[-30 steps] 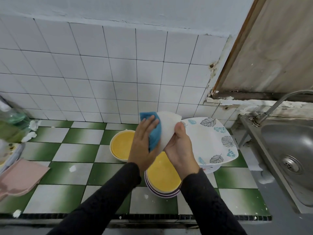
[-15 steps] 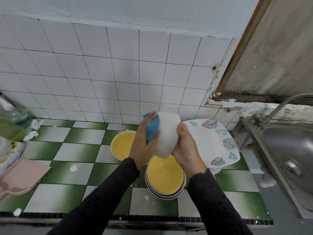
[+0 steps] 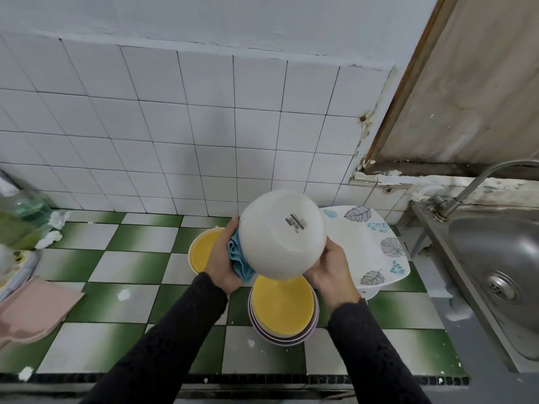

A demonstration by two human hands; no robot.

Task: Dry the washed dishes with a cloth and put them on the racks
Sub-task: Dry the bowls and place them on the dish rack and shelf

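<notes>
White bowl [image 3: 280, 237] base toward camera: inside hidden; base label [image 3: 296, 222] too small to read. Blue cloth [image 3: 237, 258] mostly behind bowl and left hand [image 3: 221, 263]. Right hand [image 3: 332, 272]: fingers behind bowl. Leaf-print plate [image 3: 367, 243]: left part covered. Sink [image 3: 495, 258] past counter's right end and blurred bottle [image 3: 20, 211] at its left edge, both cut by frame.

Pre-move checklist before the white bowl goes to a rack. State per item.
1. Right hand grips the white bowl: ok.
2. Left hand holds the blue cloth against the bowl's side: ok.
3. Bowl's surface dry: cannot tell.
4. Bowl held up above the stack of yellow bowls: ok.
5. Rack in view as a target: not ok, none visible.
</notes>
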